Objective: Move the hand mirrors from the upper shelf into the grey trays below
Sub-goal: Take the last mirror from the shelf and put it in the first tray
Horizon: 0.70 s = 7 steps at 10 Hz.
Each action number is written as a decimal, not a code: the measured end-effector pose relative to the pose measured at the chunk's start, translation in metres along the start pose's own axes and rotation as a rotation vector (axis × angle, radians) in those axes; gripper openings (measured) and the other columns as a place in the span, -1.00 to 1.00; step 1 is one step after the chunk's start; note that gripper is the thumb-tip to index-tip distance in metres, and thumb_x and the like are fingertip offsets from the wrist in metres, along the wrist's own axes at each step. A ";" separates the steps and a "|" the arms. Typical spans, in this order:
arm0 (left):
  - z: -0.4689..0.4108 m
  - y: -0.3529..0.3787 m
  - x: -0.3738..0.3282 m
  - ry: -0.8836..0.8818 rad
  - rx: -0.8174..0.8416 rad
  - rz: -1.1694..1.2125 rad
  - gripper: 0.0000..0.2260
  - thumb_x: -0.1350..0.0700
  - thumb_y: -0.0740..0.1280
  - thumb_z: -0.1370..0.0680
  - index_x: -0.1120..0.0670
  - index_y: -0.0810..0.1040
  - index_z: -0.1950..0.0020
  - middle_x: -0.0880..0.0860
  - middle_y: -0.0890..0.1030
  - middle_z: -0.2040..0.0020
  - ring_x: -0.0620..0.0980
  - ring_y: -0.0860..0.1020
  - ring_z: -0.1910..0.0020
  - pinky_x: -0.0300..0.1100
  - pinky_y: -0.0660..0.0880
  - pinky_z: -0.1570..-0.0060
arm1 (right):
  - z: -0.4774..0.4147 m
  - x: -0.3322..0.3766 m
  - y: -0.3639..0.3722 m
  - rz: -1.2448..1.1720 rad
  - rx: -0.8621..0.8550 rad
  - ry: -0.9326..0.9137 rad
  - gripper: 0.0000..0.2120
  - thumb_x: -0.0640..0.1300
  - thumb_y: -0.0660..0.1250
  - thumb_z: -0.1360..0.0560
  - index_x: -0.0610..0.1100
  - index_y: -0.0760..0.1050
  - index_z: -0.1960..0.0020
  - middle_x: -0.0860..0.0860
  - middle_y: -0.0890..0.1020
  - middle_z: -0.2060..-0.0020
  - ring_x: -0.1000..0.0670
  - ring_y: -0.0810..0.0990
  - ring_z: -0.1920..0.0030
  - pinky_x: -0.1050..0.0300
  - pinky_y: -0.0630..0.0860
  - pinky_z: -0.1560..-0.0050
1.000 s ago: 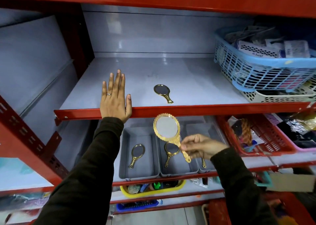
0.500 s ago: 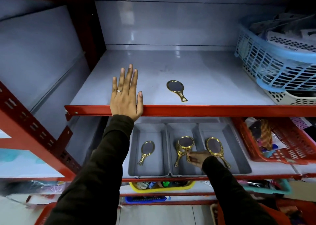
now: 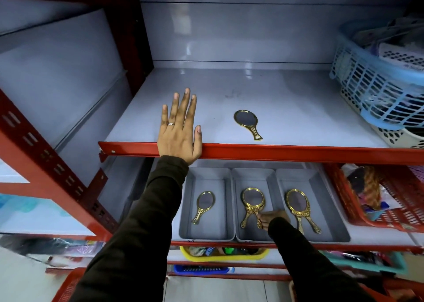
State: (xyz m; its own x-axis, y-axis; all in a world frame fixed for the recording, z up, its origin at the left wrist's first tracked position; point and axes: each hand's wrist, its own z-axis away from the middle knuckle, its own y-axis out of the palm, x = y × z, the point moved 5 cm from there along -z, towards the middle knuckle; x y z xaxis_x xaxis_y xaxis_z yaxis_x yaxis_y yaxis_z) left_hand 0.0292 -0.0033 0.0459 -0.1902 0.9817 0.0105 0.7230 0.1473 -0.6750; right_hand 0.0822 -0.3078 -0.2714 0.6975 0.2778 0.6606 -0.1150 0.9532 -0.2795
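The left hand lies flat, fingers spread, on the upper shelf's front edge; one gold mirror remains near that edge. Below, three grey trays sit side by side, with mirrors in each. The right hand pinches the handle of a middle-tray mirror. A blue basket fills the shelf's right end.

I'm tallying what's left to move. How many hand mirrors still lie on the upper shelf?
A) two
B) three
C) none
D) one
D: a single mirror lies on the upper shelf, right of the left hand; the others are in the grey trays below.
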 end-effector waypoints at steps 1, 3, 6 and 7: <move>0.001 0.000 -0.001 -0.004 0.024 -0.010 -0.36 0.01 0.10 -0.52 0.14 0.09 -0.59 0.10 0.11 -0.60 0.10 0.06 -0.59 0.02 -0.13 -0.55 | 0.036 0.020 -0.013 0.131 -0.073 -0.072 -0.76 -0.17 0.43 -0.44 -0.28 0.62 -0.06 -0.16 0.69 0.00 -0.07 0.67 0.11 0.13 0.68 0.11; 0.000 -0.002 0.000 -0.017 0.059 -0.010 -0.36 0.01 0.08 -0.52 0.12 0.05 -0.60 0.10 0.08 -0.61 0.09 0.03 -0.59 -0.01 -0.19 -0.55 | 0.109 0.077 -0.017 0.109 0.164 -0.209 -0.82 -0.23 0.40 -0.47 -0.28 0.63 -0.05 -0.15 0.69 0.10 -0.04 0.65 0.24 0.19 0.59 0.27; 0.001 -0.003 -0.001 -0.026 0.075 -0.009 -0.37 0.00 0.06 -0.54 0.14 0.07 -0.60 0.10 0.08 -0.61 0.08 0.03 -0.59 -0.01 -0.17 -0.55 | 0.261 0.208 -0.015 0.118 0.419 -0.658 -0.86 -0.23 0.47 -0.42 -0.20 0.67 0.03 -0.02 0.73 0.28 0.09 0.69 0.34 0.21 0.65 0.24; 0.001 -0.003 0.001 -0.024 0.086 -0.008 -0.36 0.00 0.07 -0.54 0.14 0.05 -0.60 0.10 0.06 -0.61 0.08 0.01 -0.60 -0.01 -0.18 -0.55 | 0.250 0.261 -0.026 0.079 -0.040 -0.837 -0.85 -0.20 0.53 -0.35 -0.22 0.70 0.10 -0.15 0.72 0.19 -0.06 0.67 0.27 0.15 0.68 0.23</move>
State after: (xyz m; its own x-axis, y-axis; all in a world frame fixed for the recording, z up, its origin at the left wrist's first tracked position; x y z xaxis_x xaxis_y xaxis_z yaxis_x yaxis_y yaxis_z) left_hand 0.0265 -0.0028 0.0472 -0.2126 0.9771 -0.0005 0.6620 0.1436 -0.7356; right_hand 0.0909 -0.2306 0.0823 -0.0686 0.3546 0.9325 -0.1056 0.9269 -0.3603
